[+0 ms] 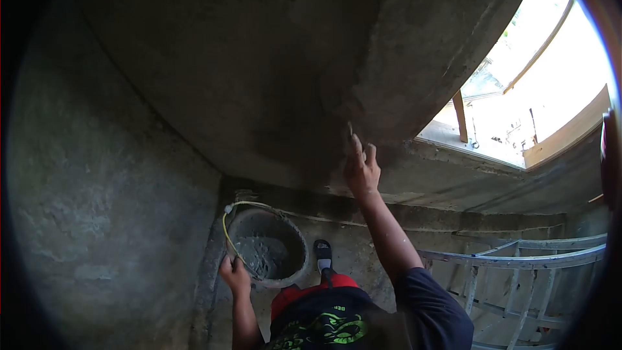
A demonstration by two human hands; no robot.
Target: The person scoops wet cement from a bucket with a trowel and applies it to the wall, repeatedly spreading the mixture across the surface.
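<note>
Mortar [259,254], wet and grey, lies in the bucket [302,246], heaped and roughened on the surface. The bucket is on the floor [357,236], just beside the corner where the two walls meet, near the person's sandal [322,246]; set there, it seems to be within easy reach without a step.

A yellow loop [225,221] arches over the far side of the bucket's mouth and runs down its left side. The left hand [234,277] is closed around the near end of this loop, by the rim, a hold that probably steadies the bucket or draws it close. The hand is outside the mouth, clear of the mix.

The right hand [363,172] is raised on an outstretched arm towards the wall [402,84], its fingers gripping a tool [350,129]. The tool shows only as a thin sliver in dim light, so it may be a trowel seen edge-on, and whether it touches the wall I cannot tell. Such a reach makes sense with the body set back beside the bucket: the work surface is ahead, the supply below.

Darker, damp-looking patches [288,107] mark the wall left of the tool. Daylight enters by the opening [564,91] on the right, leaving this stretch in shade. A metal ladder [518,260] is at the right, well apart from the bucket, which leaves room for the feet.
</note>
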